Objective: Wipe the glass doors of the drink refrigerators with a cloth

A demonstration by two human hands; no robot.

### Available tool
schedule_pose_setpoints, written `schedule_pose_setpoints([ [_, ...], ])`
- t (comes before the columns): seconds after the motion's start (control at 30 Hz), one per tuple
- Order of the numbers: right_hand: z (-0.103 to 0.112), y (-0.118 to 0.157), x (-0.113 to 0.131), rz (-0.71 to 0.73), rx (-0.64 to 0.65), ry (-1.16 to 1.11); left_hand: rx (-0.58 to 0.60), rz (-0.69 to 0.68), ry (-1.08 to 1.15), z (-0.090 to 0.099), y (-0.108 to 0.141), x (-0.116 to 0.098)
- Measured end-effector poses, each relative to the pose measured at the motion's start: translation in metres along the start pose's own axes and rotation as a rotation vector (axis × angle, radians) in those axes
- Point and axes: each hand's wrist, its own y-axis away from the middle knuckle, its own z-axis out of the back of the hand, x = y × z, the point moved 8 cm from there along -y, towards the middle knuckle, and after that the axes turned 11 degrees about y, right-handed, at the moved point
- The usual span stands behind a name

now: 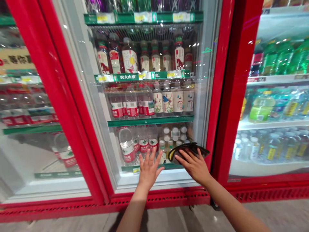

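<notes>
My left hand (149, 169) is raised with its fingers spread, holding nothing. It overlaps the lower part of a red-framed glass fridge door (218, 80); whether the fingertips touch the glass I cannot tell. To its right, my right hand (194, 164) has its fingers laid over a dark, flat, pouch-like thing (205, 150) with a black edge and a bit of yellow. The thing's underside and exact kind are hidden. Behind the hands, large water bottles (127, 145) with red-and-white labels stand on the bottom shelf, beside several white-capped bottles (166, 130).
Higher shelves hold juice bottles (130, 56) and smaller water bottles (131, 103). Another red fridge door (55, 83) adjoins on the left. At right, a second cooler holds green bottles (286, 54). Grey floor (173, 219) runs below a perforated red base (169, 201).
</notes>
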Motion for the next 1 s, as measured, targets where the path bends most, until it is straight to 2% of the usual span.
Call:
schedule_pose_setpoints([
  [0.1, 0.009, -0.028, 0.008, -0.054, -0.033, -0.010, -0.012, 0.050, -0.031, 0.007, -0.004, 0.012],
  [0.23, 0.014, -0.062, 0.038, -0.026, -0.069, -0.049, 0.019, 0.143, -0.068, 0.022, 0.003, 0.039],
  [0.5, 0.023, -0.131, 0.136, 0.177, -0.158, -0.128, 0.130, 0.296, -0.138, 0.063, 0.060, 0.108],
  [0.63, 0.029, -0.164, 0.183, 0.268, -0.263, -0.137, 0.148, 0.378, -0.179, 0.085, 0.082, 0.134],
  [0.77, 0.046, -0.199, 0.213, 0.247, -0.392, -0.161, 0.083, 0.455, -0.217, 0.111, 0.090, 0.156],
  [0.87, 0.062, -0.219, 0.229, 0.166, -0.473, -0.210, -0.035, 0.498, -0.268, 0.135, 0.096, 0.169],
  [0.93, 0.068, -0.227, 0.246, 0.215, -0.507, -0.238, -0.134, 0.528, -0.322, 0.149, 0.100, 0.174],
  [1.0, 0.068, -0.232, 0.264, 0.342, -0.486, -0.239, -0.190, 0.557, -0.364, 0.155, 0.103, 0.176],
])
